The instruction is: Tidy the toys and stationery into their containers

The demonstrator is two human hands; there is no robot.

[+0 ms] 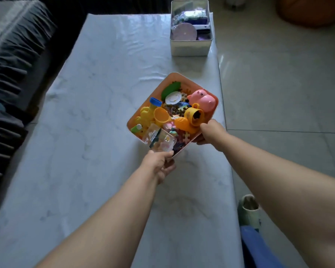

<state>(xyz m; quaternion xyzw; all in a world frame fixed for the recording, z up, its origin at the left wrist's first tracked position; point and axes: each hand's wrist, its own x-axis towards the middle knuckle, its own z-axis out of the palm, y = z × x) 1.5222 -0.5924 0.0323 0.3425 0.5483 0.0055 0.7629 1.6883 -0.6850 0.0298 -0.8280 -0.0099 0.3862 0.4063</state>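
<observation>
An orange bin (179, 76) full of toys is over the right part of the marble-patterned table (97, 117), turned corner-on to me. Inside lie a pink pig (202, 99), a yellow cup (194, 114), a blue-capped bottle (155, 103), a green piece (171, 89) and puzzle pieces. My left hand (160, 165) grips the bin's near corner, where a clear sticker packet (161, 140) sticks out. My right hand (211, 132) grips the bin's right edge. A white bin (190, 46) holding purple and dark items stands at the table's far right corner.
A dark sofa (12, 64) runs along the table's left side. Tiled floor (282, 84) lies to the right, with a slipper (249, 210) and blue fabric (259, 248) close to the table's near right edge. An orange-brown object (313, 10) sits at the far right.
</observation>
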